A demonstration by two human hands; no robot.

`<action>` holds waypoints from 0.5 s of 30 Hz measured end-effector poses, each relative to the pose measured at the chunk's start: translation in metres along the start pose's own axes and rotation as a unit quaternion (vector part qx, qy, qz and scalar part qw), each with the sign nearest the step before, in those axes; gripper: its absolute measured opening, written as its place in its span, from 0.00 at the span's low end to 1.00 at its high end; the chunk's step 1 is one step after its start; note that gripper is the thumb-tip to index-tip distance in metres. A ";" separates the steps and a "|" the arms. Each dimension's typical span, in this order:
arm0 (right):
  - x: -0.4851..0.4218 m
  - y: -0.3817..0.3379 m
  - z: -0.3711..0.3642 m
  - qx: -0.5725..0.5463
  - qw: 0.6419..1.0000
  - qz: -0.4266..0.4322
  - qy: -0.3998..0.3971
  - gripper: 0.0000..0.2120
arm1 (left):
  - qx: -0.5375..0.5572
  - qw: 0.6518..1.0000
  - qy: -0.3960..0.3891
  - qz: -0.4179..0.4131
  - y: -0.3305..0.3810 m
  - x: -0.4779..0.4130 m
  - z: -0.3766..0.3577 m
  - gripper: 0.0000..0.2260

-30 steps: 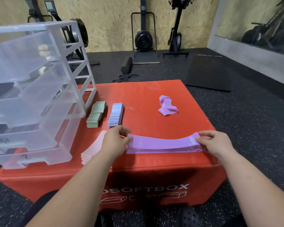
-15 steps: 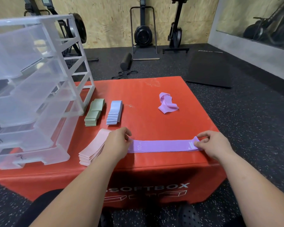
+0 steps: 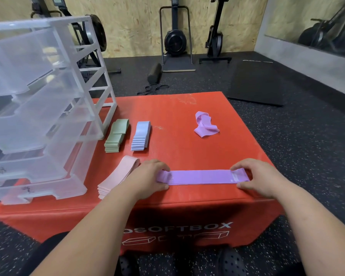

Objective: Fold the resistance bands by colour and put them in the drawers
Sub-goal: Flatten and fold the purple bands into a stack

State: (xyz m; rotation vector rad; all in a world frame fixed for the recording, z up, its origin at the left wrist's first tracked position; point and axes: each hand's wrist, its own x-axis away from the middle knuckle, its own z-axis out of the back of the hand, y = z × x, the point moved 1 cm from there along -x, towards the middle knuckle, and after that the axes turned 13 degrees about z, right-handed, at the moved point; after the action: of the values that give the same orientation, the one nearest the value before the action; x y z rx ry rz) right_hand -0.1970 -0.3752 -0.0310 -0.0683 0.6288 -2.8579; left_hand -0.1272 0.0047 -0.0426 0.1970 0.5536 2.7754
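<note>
On the red box, my left hand and right hand pinch opposite ends of the purple band.

**A count, kind by kind**

Two hands are in view: the left hand and the right hand. There are two loose purple bands, one flat purple band and one crumpled purple band. Folded bands lie in three stacks, one per colour: a green stack, a blue stack and a pink stack. The layers in each are too fine to count surely. One clear drawer unit shows what look like five drawers. One red box carries them all. On the floor are one black mat, one foam roller and two black shoes. Three rowing machines stand by the wall.
</note>
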 end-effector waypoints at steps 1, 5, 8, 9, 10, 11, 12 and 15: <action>0.000 0.000 0.001 0.007 1.000 0.003 0.001 0.24 | -0.001 1.000 0.005 -0.001 -0.001 0.001 0.000 0.22; 0.000 -0.001 0.004 0.020 1.000 0.008 0.004 0.20 | -0.010 0.999 0.030 -0.011 -0.001 0.004 0.003 0.19; -0.002 -0.001 0.005 0.014 1.000 0.012 -0.006 0.19 | -0.009 0.999 0.029 -0.010 -0.002 0.003 0.003 0.19; -0.003 -0.001 0.006 0.010 1.000 0.012 -0.008 0.19 | -0.007 0.999 0.028 -0.013 -0.002 0.002 0.003 0.20; -0.005 -0.001 0.007 0.006 1.000 0.011 -0.009 0.19 | -0.007 0.999 0.029 -0.018 -0.001 0.000 0.003 0.20; -0.008 -0.001 0.008 0.002 1.000 0.009 -0.006 0.20 | -0.007 0.999 0.032 -0.024 0.000 -0.003 0.003 0.21; -0.011 -0.001 0.009 -0.001 1.000 0.007 -0.001 0.20 | -0.006 0.999 0.036 -0.028 0.001 -0.006 0.004 0.22; -0.031 -0.006 0.012 -0.014 0.999 0.006 0.029 0.21 | -0.004 0.998 0.048 -0.037 0.008 -0.020 0.005 0.22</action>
State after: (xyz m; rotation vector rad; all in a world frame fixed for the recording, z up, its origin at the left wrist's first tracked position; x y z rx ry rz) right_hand -0.1666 -0.3682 -0.0175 0.0134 0.6788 -2.8493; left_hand -0.1094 -0.0074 -0.0361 0.0420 0.5611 2.7257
